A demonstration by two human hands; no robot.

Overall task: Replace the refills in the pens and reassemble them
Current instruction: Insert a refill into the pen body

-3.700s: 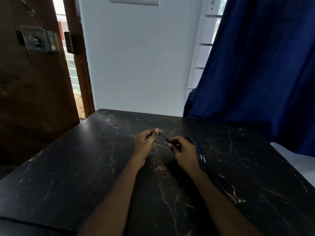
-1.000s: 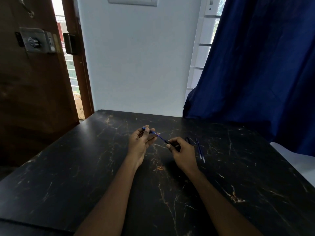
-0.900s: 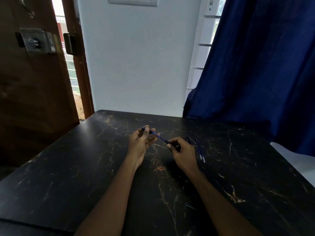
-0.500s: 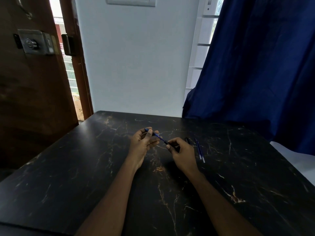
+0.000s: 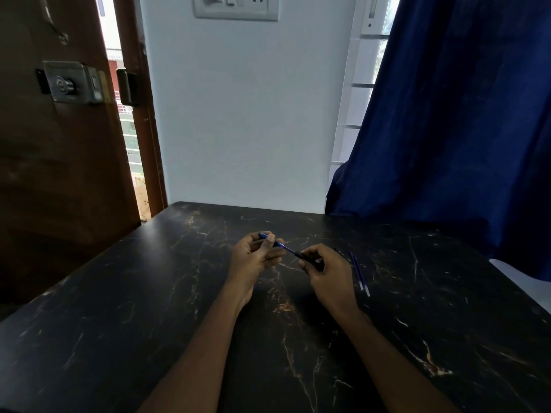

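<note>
My left hand (image 5: 253,256) pinches the far end of a thin blue refill (image 5: 283,246) between thumb and fingers, just above the black marble table (image 5: 149,323). My right hand (image 5: 326,269) grips a dark pen part (image 5: 307,258) at the refill's near end; whether the refill sits inside it is too small to tell. Two loose blue refills (image 5: 359,272) lie side by side on the table just right of my right hand.
A blue curtain (image 5: 447,114) hangs over the table's far right side. A white wall with a switch plate (image 5: 235,7) stands behind the table, and a wooden door with a metal lock (image 5: 71,81) is at the left.
My left fingers have shifted their hold along the blue refill and the thumb now lies over it. The camera has tilted slightly. My right hand stays in place.
</note>
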